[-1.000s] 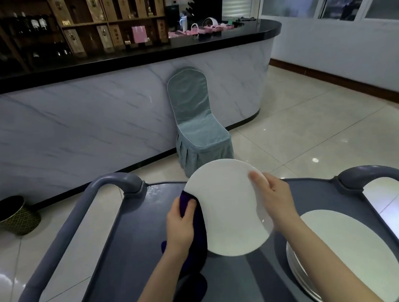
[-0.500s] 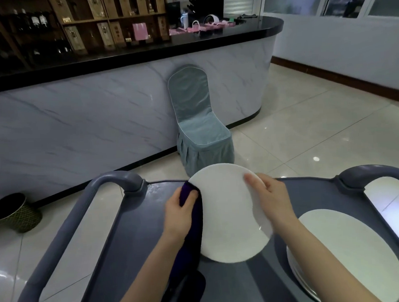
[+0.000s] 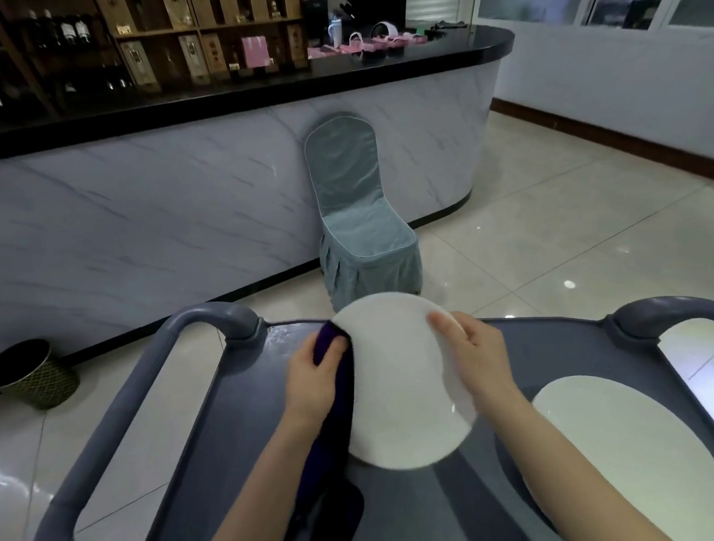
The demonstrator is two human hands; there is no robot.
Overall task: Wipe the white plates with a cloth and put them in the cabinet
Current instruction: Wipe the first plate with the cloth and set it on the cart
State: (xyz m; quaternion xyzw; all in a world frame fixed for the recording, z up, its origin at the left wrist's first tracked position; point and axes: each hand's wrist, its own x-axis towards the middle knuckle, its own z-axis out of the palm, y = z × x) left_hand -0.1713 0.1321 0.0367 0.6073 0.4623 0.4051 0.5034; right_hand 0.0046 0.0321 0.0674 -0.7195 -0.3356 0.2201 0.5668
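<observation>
Now: you hold the plate point(image 3: 400, 384) tilted over the cart point(image 3: 238, 403), its lower rim close above the deck; contact unclear. Your right hand point(image 3: 478, 359) grips the right rim, one digit lying on the near face. Your left hand point(image 3: 311, 377) pinches the dark cloth point(image 3: 331, 460) over the left rim; the cloth's tail hangs to the cart. A stack point(image 3: 634, 454) of white plates lies to the right. Cabinet not in view.

Judgement: wiping step, several plates to go. The plate is stiff, glazed, likely slippery and brittle, of moderate weight. Take it at the rim, thumb above and fingers beneath, and keep it low. The cloth is soft and grips well.
</observation>
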